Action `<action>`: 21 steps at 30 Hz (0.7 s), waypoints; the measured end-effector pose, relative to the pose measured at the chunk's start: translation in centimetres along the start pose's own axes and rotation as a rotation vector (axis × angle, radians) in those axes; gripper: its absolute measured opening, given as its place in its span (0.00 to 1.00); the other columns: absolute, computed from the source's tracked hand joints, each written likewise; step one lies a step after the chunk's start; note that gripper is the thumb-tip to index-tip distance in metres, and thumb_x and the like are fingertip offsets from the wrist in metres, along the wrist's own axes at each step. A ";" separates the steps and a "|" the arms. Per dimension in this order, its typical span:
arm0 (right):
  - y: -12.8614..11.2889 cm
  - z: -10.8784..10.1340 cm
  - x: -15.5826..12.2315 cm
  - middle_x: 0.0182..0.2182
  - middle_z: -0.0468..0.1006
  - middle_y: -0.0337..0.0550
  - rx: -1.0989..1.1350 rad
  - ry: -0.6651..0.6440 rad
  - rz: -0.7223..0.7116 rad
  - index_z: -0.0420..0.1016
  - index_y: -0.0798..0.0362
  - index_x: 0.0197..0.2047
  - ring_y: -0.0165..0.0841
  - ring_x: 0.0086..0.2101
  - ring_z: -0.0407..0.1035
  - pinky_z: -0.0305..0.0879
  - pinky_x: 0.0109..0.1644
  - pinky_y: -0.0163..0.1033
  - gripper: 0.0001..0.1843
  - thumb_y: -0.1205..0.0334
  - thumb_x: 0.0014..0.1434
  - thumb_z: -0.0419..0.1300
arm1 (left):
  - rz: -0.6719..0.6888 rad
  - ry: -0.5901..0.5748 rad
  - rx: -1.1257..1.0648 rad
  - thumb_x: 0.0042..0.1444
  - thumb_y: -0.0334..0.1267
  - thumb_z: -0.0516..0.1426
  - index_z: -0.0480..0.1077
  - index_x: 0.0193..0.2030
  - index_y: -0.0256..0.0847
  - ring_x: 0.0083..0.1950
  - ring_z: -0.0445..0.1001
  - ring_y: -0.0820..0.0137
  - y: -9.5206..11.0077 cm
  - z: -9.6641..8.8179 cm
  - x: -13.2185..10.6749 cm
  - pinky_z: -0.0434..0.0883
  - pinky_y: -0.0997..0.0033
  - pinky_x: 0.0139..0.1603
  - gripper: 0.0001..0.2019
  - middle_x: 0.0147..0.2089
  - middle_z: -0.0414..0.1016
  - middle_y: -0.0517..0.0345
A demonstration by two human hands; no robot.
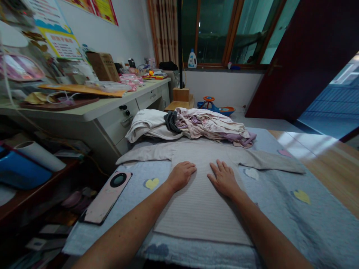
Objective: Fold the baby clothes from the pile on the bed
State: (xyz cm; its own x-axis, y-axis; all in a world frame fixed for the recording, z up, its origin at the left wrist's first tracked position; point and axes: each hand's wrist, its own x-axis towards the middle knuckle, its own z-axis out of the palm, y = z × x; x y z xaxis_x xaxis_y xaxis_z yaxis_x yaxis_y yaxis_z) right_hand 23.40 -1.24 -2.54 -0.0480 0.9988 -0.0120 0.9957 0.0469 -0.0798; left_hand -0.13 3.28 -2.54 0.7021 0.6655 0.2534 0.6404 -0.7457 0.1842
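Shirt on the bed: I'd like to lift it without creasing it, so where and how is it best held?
Probably by the hem, pinched near both ends, coming from the person's side. The shirt lies flat with its hem toward the person and its sleeves spread sideways, while the clothes pile sits close by its far end.

Dim, cool room o/all. We get fairly even light on the grey top [202, 213] mid-frame, w/ soft shadows beside the forearms [258, 216]. Brightest area: doorway [331, 99] nr 3 o'clock, bluish; glare on the wood floor [316, 147] just below. Window [214, 37] at 1 o'clock: dark, faint reflections. Shelf [64, 172] approx. 8 o'clock sinks into shadow. Wide-angle warp tilts the door [303, 56] at 2 o'clock; we can't read the blurry poster [63, 43] at 10.
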 end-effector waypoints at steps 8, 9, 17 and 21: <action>1.7 0.8 -0.5 0.69 0.55 0.67 -0.074 0.122 0.265 0.61 0.55 0.70 0.56 0.68 0.47 0.44 0.67 0.56 0.35 0.43 0.68 0.50 | -0.012 0.031 -0.009 0.66 0.37 0.53 0.72 0.57 0.43 0.60 0.71 0.64 0.4 -0.1 -0.2 0.67 0.62 0.64 0.15 0.59 0.75 0.50; 1.7 0.8 -0.5 0.69 0.55 0.67 -0.076 0.136 0.274 0.61 0.55 0.70 0.56 0.68 0.48 0.44 0.67 0.56 0.34 0.43 0.68 0.50 | -0.016 0.025 -0.007 0.65 0.37 0.54 0.72 0.57 0.43 0.61 0.71 0.64 0.4 -0.1 -0.3 0.67 0.62 0.64 0.15 0.60 0.74 0.50; 1.6 0.8 -0.5 0.68 0.57 0.65 -0.073 0.153 0.265 0.62 0.56 0.69 0.56 0.68 0.48 0.47 0.66 0.56 0.34 0.44 0.67 0.50 | -0.269 -0.124 0.115 0.66 0.54 0.51 0.62 0.70 0.46 0.74 0.52 0.50 -0.2 -0.5 -2.5 0.55 0.48 0.71 0.29 0.74 0.56 0.45; 1.6 0.7 -0.6 0.67 0.59 0.65 -0.071 0.180 0.261 0.64 0.57 0.67 0.56 0.66 0.50 0.48 0.66 0.56 0.33 0.45 0.67 0.51 | -0.367 -0.164 0.121 0.66 0.59 0.49 0.57 0.72 0.47 0.77 0.46 0.50 -1.0 -1.0 -3.9 0.51 0.48 0.72 0.33 0.76 0.49 0.42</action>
State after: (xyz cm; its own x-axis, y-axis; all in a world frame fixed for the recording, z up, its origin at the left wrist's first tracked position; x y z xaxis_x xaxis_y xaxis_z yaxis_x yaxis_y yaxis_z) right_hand 25.00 -1.80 -3.32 0.2184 0.9637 0.1538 0.9758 -0.2168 -0.0276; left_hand -3.83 1.41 -2.80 0.4542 0.8902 0.0358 0.8825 -0.4550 0.1186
